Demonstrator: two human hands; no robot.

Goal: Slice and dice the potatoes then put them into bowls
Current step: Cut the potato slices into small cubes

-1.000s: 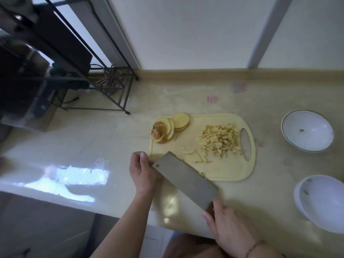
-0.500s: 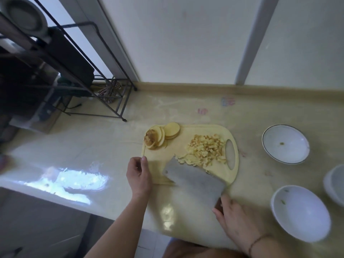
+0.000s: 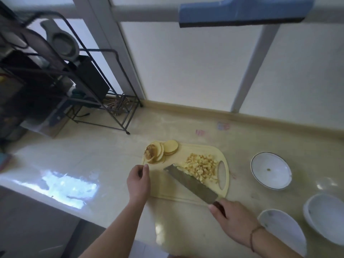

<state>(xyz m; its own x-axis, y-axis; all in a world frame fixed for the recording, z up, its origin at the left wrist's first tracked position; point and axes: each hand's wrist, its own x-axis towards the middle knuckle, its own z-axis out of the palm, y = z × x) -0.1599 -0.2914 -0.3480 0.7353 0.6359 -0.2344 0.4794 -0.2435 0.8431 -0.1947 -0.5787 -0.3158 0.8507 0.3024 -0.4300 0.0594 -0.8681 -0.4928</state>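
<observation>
The diced potato (image 3: 202, 167) lies in a loose heap on the right half of the pale yellow cutting board (image 3: 167, 190), just left of the board's oval handle slot. At about ten o'clock from the heap, at the board's far left corner, sit the potato slices (image 3: 162, 150): a fan of round discs, the leftmost one browned, some overhanging the board's edge.

The cleaver (image 3: 189, 182) lies at a slant across the board, its broad blade against the heap's near-left side, tip toward eleven o'clock and handle toward five o'clock. The right hand (image 3: 233, 223) grips the dark handle just off the board's near right corner, fingers curled round it; a thin cord bracelet shows on the wrist. The left hand (image 3: 138, 181) rests at the board's left edge, at about eight o'clock from the heap, fingers loosely curled with thumb and forefinger close together; nothing can be seen in it.

The board sits on a glossy beige countertop (image 3: 93, 164). At three o'clock from the board stands a dark-rimmed white bowl (image 3: 270, 172) with a small speck inside. At about five o'clock, near the counter's front edge, are two more white bowls, the nearer bowl (image 3: 283, 231) and the right-edge bowl (image 3: 325, 216), partly cut off by the frame. At ten o'clock, well apart, a black wire rack (image 3: 104, 101) stands against the wall.
</observation>
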